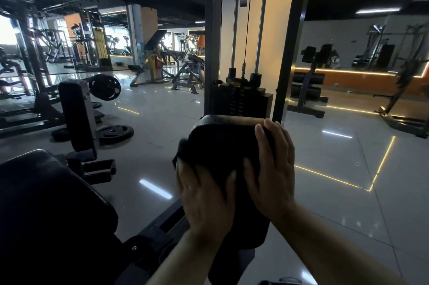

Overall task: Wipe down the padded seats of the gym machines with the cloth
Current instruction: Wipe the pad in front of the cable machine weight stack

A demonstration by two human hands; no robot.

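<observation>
Left hand (204,194) presses a dark cloth (183,152) flat-fingered against the black seat pad (220,140); right hand (271,168), fingers straight, rests on the pad's right edge.

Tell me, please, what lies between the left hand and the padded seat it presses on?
In the head view, a dark cloth lies under the left hand, pressed against the padded seat.
</observation>
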